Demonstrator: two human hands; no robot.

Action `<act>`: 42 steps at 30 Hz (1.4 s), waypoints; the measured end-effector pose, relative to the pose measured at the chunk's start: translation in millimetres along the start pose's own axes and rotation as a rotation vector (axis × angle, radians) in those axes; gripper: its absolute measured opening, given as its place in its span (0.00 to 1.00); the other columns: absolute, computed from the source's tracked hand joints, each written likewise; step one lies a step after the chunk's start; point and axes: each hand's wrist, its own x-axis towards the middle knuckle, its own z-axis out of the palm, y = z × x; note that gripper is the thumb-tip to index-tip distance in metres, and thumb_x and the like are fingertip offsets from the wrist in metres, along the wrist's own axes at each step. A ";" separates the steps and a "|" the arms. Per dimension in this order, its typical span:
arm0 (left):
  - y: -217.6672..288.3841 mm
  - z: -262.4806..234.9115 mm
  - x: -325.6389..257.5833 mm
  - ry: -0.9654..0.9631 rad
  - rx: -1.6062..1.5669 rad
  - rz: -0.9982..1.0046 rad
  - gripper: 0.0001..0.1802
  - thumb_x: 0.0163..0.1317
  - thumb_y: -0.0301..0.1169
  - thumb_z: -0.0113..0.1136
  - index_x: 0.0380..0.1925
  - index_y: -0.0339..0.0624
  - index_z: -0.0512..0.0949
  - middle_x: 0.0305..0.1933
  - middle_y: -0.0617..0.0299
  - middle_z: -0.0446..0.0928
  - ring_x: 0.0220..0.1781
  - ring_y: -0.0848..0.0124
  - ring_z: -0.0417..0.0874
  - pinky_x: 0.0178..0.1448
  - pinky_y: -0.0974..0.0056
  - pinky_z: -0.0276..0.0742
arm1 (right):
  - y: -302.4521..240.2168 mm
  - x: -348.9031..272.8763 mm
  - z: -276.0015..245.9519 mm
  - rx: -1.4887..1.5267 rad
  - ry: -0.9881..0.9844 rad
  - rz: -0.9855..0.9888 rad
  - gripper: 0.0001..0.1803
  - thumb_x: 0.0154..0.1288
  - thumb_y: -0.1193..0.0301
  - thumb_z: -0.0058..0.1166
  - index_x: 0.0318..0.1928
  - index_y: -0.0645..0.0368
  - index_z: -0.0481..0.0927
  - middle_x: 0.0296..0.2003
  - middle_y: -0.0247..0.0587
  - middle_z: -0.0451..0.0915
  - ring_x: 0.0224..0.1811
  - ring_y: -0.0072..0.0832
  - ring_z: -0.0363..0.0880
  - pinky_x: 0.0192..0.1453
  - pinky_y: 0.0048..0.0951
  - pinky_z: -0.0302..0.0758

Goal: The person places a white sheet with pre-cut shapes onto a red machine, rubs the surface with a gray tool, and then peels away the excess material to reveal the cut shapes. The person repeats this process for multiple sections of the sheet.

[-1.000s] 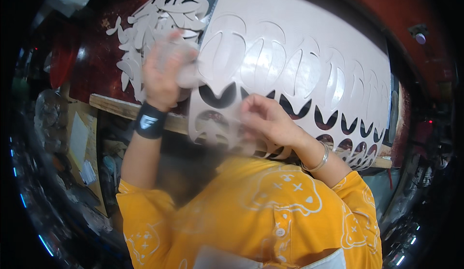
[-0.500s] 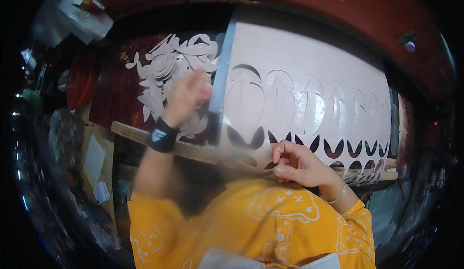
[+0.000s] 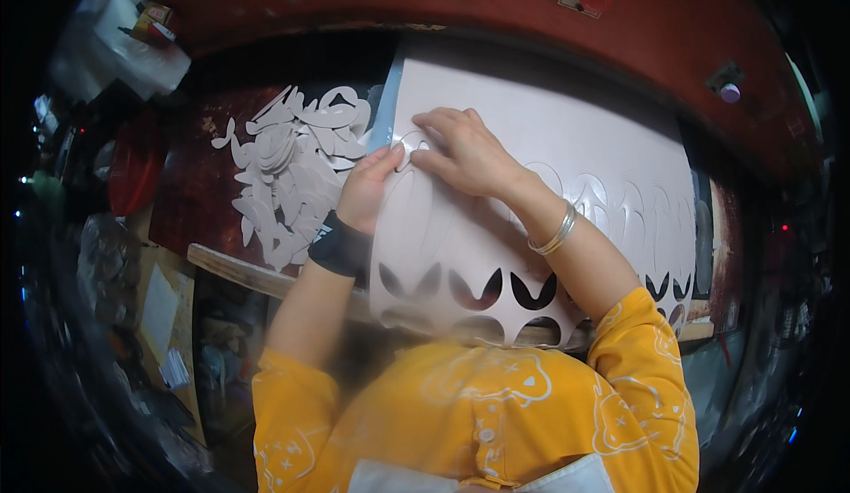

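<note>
Fingertips first: I see my right hand (image 3: 465,152) pressing flat on a pre-cut piece (image 3: 414,143) near the top-left edge of the pale grey die-cut sheet (image 3: 567,183), fingers spread narrow; my left hand (image 3: 367,188) pinches that same edge from beside it, thumb up against the piece. The sheet lies tilted over the dark red press bed (image 3: 190,214), lower rows already punched out (dark crescent holes). Risk, as I judge it: pulling at an angle could tear the piece, or slide the sheet into the heap of loose cut-outs (image 3: 297,170) just left

Pale grey sheet (image 3: 549,183), yellow patterned sleeves (image 3: 637,378)
</note>
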 end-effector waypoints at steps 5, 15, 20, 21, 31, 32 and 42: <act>-0.3 2.3 -5.0 0.064 0.142 0.032 0.16 0.71 0.34 0.44 0.52 0.36 0.70 0.46 0.57 0.78 0.44 0.69 0.82 0.49 0.66 0.80 | 10.7 3.6 1.7 0.107 -0.031 -0.011 0.22 0.58 0.67 0.59 0.54 0.58 0.76 0.52 0.49 0.73 0.55 0.43 0.70 0.61 0.38 0.67; 1.0 18.5 -6.5 0.030 0.198 0.130 0.22 0.73 0.36 0.38 0.61 0.33 0.65 0.56 0.53 0.73 0.54 0.68 0.77 0.60 0.64 0.73 | 14.2 6.0 -3.3 0.169 0.168 -0.327 0.10 0.60 0.73 0.56 0.43 0.58 0.79 0.41 0.45 0.80 0.44 0.37 0.78 0.51 0.33 0.75; -2.7 16.8 -34.9 0.104 0.346 0.059 0.25 0.73 0.35 0.36 0.65 0.32 0.60 0.60 0.54 0.71 0.57 0.69 0.75 0.63 0.64 0.70 | 2.4 4.0 -30.5 1.016 0.439 0.111 0.09 0.68 0.71 0.49 0.45 0.62 0.74 0.32 0.36 0.77 0.31 0.19 0.76 0.33 0.22 0.76; -2.9 16.2 -40.3 0.088 0.283 0.051 0.25 0.73 0.34 0.38 0.65 0.32 0.60 0.60 0.54 0.70 0.58 0.69 0.74 0.63 0.64 0.69 | -1.3 -4.4 -33.2 1.014 0.260 0.227 0.10 0.68 0.70 0.50 0.47 0.61 0.72 0.33 0.35 0.77 0.34 0.17 0.76 0.33 0.21 0.76; -9.8 31.9 -43.7 0.109 0.227 0.175 0.24 0.72 0.34 0.42 0.64 0.33 0.61 0.54 0.56 0.73 0.57 0.70 0.73 0.62 0.66 0.69 | -46.8 -38.7 11.8 0.180 0.294 -0.334 0.15 0.60 0.68 0.57 0.45 0.62 0.72 0.28 0.40 0.76 0.26 0.28 0.75 0.31 0.28 0.72; -7.3 30.5 -45.7 0.156 0.318 0.123 0.24 0.73 0.36 0.41 0.66 0.37 0.60 0.53 0.58 0.72 0.59 0.70 0.72 0.61 0.64 0.70 | -48.7 -42.4 -0.7 0.258 0.319 -0.520 0.14 0.60 0.69 0.56 0.44 0.61 0.72 0.29 0.39 0.76 0.26 0.26 0.74 0.31 0.27 0.71; -23.3 20.6 -31.4 -0.110 -0.277 0.063 0.29 0.72 0.50 0.37 0.64 0.41 0.60 0.63 0.51 0.66 0.64 0.58 0.67 0.69 0.52 0.62 | -19.5 -59.6 -39.9 0.689 -0.098 0.279 0.11 0.62 0.67 0.52 0.36 0.63 0.72 0.32 0.41 0.79 0.32 0.23 0.76 0.36 0.26 0.73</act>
